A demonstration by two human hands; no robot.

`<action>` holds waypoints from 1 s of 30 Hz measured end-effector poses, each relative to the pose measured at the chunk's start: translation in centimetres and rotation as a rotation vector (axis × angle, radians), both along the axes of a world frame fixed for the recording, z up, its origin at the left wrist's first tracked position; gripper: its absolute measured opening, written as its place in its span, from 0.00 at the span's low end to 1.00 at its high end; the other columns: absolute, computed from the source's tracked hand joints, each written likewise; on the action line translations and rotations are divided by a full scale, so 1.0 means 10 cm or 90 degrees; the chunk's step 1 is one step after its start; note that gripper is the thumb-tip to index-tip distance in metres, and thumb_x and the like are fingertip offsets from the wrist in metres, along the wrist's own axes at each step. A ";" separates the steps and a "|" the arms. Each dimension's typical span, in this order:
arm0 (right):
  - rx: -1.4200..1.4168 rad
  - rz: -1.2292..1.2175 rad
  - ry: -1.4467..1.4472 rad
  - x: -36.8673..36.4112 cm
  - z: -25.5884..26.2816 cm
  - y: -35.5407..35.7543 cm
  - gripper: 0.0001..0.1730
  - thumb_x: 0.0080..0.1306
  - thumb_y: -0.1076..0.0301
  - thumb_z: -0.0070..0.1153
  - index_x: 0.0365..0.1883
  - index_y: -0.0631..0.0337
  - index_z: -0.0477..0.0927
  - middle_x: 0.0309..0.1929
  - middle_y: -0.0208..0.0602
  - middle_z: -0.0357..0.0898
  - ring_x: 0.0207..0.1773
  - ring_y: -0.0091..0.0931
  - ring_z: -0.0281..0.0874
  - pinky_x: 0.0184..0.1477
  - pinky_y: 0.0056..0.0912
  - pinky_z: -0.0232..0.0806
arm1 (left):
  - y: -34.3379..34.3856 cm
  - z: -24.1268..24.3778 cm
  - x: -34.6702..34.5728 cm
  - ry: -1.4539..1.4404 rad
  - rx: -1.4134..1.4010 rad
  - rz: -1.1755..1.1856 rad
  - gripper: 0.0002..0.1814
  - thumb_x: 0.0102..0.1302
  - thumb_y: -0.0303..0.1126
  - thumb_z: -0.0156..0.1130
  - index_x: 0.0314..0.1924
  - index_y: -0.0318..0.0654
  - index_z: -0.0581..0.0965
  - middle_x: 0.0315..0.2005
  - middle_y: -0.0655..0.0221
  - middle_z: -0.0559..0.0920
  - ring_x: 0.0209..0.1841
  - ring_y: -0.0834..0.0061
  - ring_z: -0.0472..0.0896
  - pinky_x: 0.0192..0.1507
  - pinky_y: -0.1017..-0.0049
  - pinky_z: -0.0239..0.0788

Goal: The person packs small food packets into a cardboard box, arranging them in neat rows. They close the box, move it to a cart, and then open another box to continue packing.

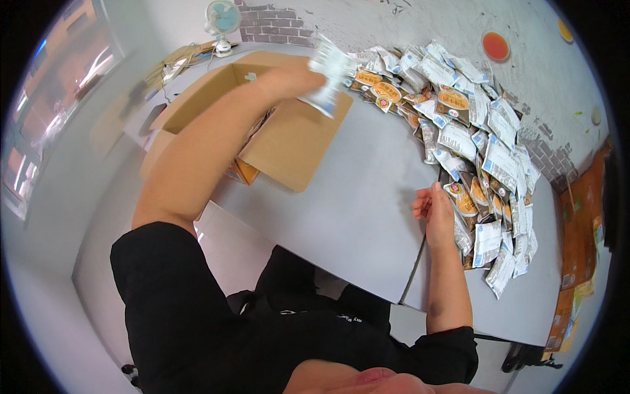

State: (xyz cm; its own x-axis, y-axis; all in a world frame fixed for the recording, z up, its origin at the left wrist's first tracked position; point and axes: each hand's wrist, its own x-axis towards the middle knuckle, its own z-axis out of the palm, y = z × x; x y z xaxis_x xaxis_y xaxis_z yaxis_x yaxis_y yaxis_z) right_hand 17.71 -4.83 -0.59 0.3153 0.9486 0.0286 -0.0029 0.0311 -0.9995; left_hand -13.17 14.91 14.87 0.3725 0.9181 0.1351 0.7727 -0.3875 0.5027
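My left hand (295,79) grips a blurred, white-backed plastic packet (332,69) above the far flap of an open cardboard box (300,147). My forearm crosses the box and hides most of its inside. On the right lies a large heap of sealed packets (502,167), some with white backs up, others showing brown fronts with orange ovals. Beside the heap's near left edge, my right hand (435,214) hovers over or rests on the table, its fingers loosely curled and apart, with nothing seen in them.
The grey table (339,216) has a seam running near my right hand. A small fan (223,24) stands at the back left, by cables and flat cardboard (182,61). Orange-brown cartons (581,236) are stacked past the right end. A wall borders the heap's far side.
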 end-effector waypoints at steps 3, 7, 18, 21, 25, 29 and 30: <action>-0.011 0.023 -0.050 -0.02 -0.03 0.01 0.26 0.74 0.46 0.45 0.34 0.63 0.77 0.25 0.30 0.75 0.26 0.19 0.70 0.31 0.22 0.64 | 0.24 0.04 -0.34 0.249 0.181 0.139 0.20 0.61 0.43 0.55 0.50 0.43 0.78 0.42 0.54 0.84 0.45 0.57 0.82 0.47 0.61 0.72; -0.051 0.041 -0.069 -0.02 -0.07 0.04 0.24 0.73 0.48 0.48 0.33 0.63 0.77 0.25 0.30 0.76 0.26 0.18 0.70 0.30 0.21 0.65 | 0.72 -0.16 -0.88 0.360 0.133 0.249 0.18 0.62 0.39 0.54 0.51 0.44 0.77 0.42 0.56 0.84 0.45 0.56 0.82 0.47 0.58 0.72; -0.085 0.045 -0.068 -0.01 -0.10 0.06 0.23 0.73 0.50 0.49 0.32 0.63 0.77 0.25 0.31 0.77 0.26 0.19 0.71 0.30 0.21 0.66 | 1.33 -0.81 -1.14 0.466 -0.080 0.197 0.17 0.61 0.33 0.56 0.47 0.32 0.81 0.47 0.52 0.82 0.47 0.54 0.82 0.46 0.58 0.76; -0.087 0.047 -0.073 0.01 -0.10 0.05 0.22 0.73 0.50 0.49 0.32 0.63 0.77 0.25 0.31 0.77 0.26 0.19 0.72 0.31 0.21 0.67 | 1.35 -0.77 -1.09 0.343 -0.197 0.220 0.22 0.62 0.36 0.56 0.53 0.32 0.77 0.52 0.54 0.79 0.51 0.52 0.81 0.42 0.53 0.79; -0.088 0.058 -0.084 -0.01 -0.09 0.05 0.21 0.73 0.51 0.50 0.32 0.62 0.77 0.25 0.31 0.77 0.27 0.18 0.73 0.31 0.21 0.67 | 1.37 -0.77 -1.23 0.178 -0.257 0.239 0.25 0.62 0.40 0.53 0.55 0.34 0.76 0.51 0.52 0.79 0.48 0.52 0.81 0.36 0.54 0.80; -0.097 0.055 -0.076 -0.01 -0.09 0.04 0.21 0.73 0.52 0.52 0.34 0.63 0.77 0.26 0.31 0.77 0.28 0.19 0.74 0.33 0.21 0.69 | 1.29 -0.74 -1.13 0.155 -0.215 0.200 0.26 0.62 0.41 0.52 0.57 0.36 0.75 0.52 0.51 0.78 0.44 0.51 0.82 0.33 0.55 0.79; -0.101 0.051 -0.070 -0.02 -0.09 0.04 0.21 0.72 0.52 0.52 0.34 0.63 0.78 0.26 0.31 0.77 0.28 0.19 0.74 0.33 0.21 0.69 | 1.30 -0.74 -1.11 0.174 -0.208 0.208 0.26 0.62 0.42 0.52 0.57 0.37 0.75 0.51 0.51 0.79 0.44 0.51 0.82 0.34 0.56 0.79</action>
